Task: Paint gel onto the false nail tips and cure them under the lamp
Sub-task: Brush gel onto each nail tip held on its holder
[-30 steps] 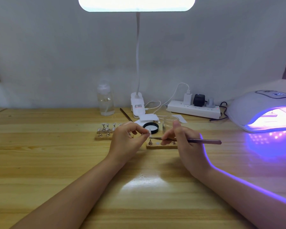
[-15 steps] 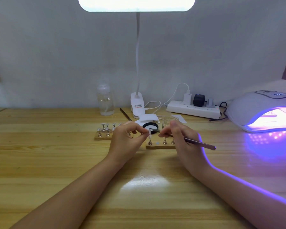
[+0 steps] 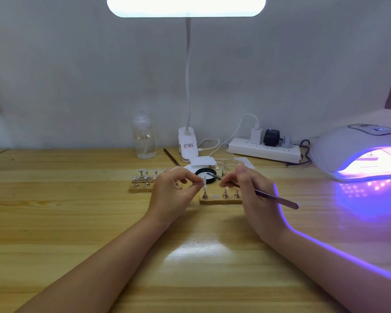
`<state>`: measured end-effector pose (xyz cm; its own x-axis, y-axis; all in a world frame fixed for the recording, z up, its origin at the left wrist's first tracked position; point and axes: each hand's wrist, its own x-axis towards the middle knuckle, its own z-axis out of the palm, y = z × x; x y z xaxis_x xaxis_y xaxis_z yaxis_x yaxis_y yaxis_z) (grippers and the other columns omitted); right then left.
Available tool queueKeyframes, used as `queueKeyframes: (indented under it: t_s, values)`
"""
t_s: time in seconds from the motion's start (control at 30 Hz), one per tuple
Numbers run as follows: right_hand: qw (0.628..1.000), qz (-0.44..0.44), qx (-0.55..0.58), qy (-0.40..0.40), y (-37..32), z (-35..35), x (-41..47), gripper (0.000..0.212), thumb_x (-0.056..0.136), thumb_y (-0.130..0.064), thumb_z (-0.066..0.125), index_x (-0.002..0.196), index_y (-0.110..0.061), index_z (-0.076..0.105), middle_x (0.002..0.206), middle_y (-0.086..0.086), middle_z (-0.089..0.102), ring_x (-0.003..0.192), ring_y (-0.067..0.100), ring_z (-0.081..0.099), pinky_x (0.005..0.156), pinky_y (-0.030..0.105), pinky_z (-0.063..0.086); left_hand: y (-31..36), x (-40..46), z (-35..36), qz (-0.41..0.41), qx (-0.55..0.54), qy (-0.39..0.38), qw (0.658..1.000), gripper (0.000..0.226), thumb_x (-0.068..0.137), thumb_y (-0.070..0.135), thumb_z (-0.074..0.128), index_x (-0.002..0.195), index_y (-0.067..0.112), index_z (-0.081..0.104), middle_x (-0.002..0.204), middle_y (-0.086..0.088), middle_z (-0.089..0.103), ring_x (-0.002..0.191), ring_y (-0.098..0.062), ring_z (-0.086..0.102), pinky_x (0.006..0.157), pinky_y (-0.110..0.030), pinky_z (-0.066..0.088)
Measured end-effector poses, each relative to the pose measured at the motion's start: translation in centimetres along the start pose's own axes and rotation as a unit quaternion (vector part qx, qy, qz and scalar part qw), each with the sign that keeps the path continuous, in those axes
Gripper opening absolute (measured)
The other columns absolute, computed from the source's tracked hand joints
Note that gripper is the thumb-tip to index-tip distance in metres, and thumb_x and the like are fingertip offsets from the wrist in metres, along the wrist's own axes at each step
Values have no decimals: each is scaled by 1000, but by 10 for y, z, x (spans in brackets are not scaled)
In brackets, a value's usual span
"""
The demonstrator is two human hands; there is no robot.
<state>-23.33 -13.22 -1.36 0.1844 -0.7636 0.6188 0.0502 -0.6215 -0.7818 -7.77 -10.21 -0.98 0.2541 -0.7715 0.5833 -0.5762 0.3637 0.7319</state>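
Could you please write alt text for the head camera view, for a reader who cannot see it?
A left hand pinches a false nail tip on its stand while the right hand holds a brush whose tip reaches a black-rimmed gel pot. A lit curing lamp glows purple at right on the wooden table.
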Motion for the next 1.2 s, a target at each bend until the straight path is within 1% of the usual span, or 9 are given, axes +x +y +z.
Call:
queueKeyframes:
  t_s: [0.17,0.3,0.43,0.57,0.73,0.8,0.9,1.07,1.2]
  values:
    - [999,26,45,-11,-3,1,-2,45,90,-40,43,61,-15,66,58,1,66,59,10,63,63,16,48,1,0,0,-1,-11,2,1000,24,70,8,76,65,29,65,71,5,65,70,-10,50,67,-28,41]
    - [1000,3,-8,-10,-2,0,0,41,94,-38,42,69,-16,67,69,-1,67,73,13,64,73,28,51,0,0,0,-3,-8,1,1000,23,70,8,76,66,29,66,71,5,65,70,-9,51,66,-28,41]
    - [999,25,32,-23,-4,1,-2,46,94,-37,41,63,-14,67,62,1,67,63,10,64,67,18,49,0,1,0,-3,-6,5,1000,26,70,8,76,66,31,65,70,9,63,70,-9,51,66,-25,41]
    - [1000,0,-13,-15,-3,-1,0,39,94,-34,41,70,-16,66,71,-3,67,74,7,62,72,19,48,-1,1,0,0,-6,6,1000,24,70,8,76,67,30,66,70,12,63,69,-8,51,64,-17,39]
    - [999,22,29,-31,-6,1,-3,45,91,-35,41,61,-13,66,61,3,67,62,10,63,66,19,48,-1,1,-1,-9,-23,15,1000,23,70,5,75,67,27,67,76,7,63,72,-14,53,66,-24,42]
    - [1000,11,20,-16,-6,0,-3,42,89,-32,39,66,-10,67,65,4,67,66,10,61,67,21,48,0,1,-1,-12,-28,17,999,23,70,6,75,68,27,67,79,5,62,74,-15,53,66,-24,42]
    - [1000,1,-4,-10,-6,-2,-1,37,89,-30,38,71,-13,66,72,-2,67,72,3,59,70,14,45,2,2,-1,-12,-26,12,1000,16,72,9,75,76,24,71,81,-1,63,73,-17,54,65,-25,43]
    - [999,-10,-44,-15,-5,-1,-2,34,87,-45,41,78,-23,66,81,-9,66,79,1,60,71,9,42,2,0,-1,-6,-23,8,1000,18,76,9,70,84,25,69,77,8,63,67,-2,51,56,-7,35]
    - [997,-18,-71,-36,-4,1,0,28,89,-35,41,76,-29,64,80,-14,66,83,1,60,76,14,44,2,1,1,5,-29,0,1000,20,77,8,69,93,20,68,78,6,62,68,9,52,56,-4,34]
